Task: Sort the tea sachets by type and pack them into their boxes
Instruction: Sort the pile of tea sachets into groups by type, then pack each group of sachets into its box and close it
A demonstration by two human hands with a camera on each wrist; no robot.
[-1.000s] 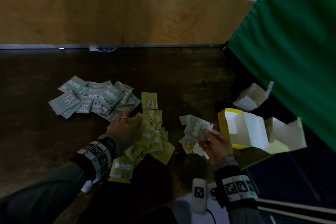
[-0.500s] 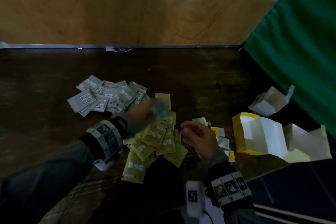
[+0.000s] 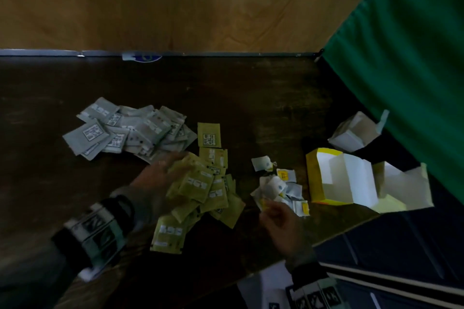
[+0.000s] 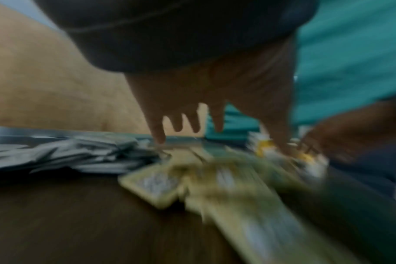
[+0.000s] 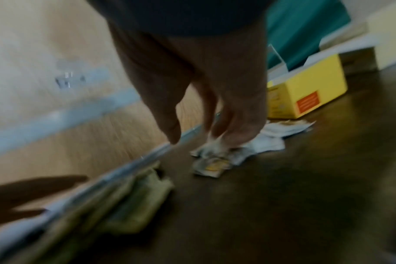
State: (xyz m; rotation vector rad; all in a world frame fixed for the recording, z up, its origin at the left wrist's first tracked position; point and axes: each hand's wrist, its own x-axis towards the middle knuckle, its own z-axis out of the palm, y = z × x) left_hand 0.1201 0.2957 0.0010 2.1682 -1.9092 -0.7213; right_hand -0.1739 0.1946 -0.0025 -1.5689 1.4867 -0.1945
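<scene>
Three heaps of tea sachets lie on the dark wooden table. Grey sachets point(image 3: 125, 133) are on the left, olive-green sachets point(image 3: 206, 183) in the middle, and white sachets with yellow tags point(image 3: 281, 188) on the right. My left hand point(image 3: 173, 168) hovers over the left edge of the green heap with fingers spread point(image 4: 158, 135), holding nothing. My right hand point(image 3: 276, 216) is at the near edge of the white heap. Its fingertips point(image 5: 226, 141) touch the white sachets point(image 5: 267, 141) and the thumb stands apart. An open yellow box point(image 3: 326, 178) stands right of the white heap.
A small white-and-tan box point(image 3: 356, 133) and a pale open box point(image 3: 401, 188) stand behind and beside the yellow one, near a green cloth point(image 3: 401, 57). The table's far edge point(image 3: 226, 54) meets a wooden floor. The table's near right edge runs diagonally by my right wrist.
My right hand let go of the white sachets it held; they now lie in a heap. My left hand lifted off the green heap, swung up, and has come back over it.
</scene>
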